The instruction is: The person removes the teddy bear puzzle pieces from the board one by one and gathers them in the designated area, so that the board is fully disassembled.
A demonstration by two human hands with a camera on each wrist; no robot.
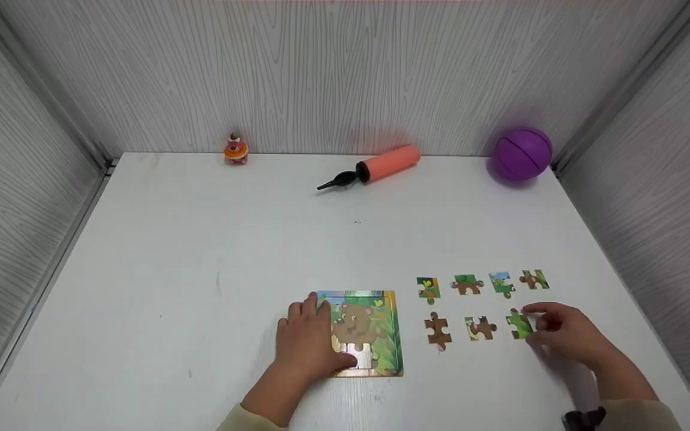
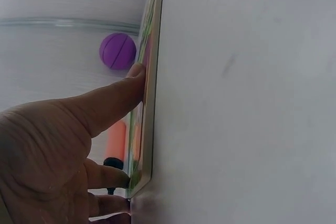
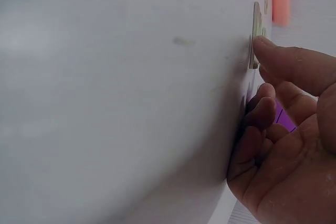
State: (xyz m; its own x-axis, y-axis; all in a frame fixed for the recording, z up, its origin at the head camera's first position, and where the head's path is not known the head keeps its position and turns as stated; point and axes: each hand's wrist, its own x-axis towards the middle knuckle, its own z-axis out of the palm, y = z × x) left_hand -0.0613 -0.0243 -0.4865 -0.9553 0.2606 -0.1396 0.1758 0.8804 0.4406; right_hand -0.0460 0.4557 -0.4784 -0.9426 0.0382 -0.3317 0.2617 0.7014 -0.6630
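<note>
My left hand (image 1: 306, 344) rests on the left side of a square bear puzzle board (image 1: 398, 335), its thumb on the lower part near a white gap in the picture. In the left wrist view the thumb lies on the face of the board (image 2: 153, 124), and the straight fingers touch its edge. At the right, my right hand (image 1: 566, 332) pinches a green puzzle piece (image 1: 519, 324) between thumb and index finger, the other fingers curled under. That piece (image 3: 255, 24) appears edge-on by the thumb in the right wrist view.
Several loose puzzle pieces lie in two rows between the hands, among them a brown piece (image 1: 437, 330) and a blue-green piece (image 1: 502, 283). Along the back wall are a small toy figure (image 1: 236, 151), an orange hand pump (image 1: 390, 164) and a purple ball (image 1: 523, 154).
</note>
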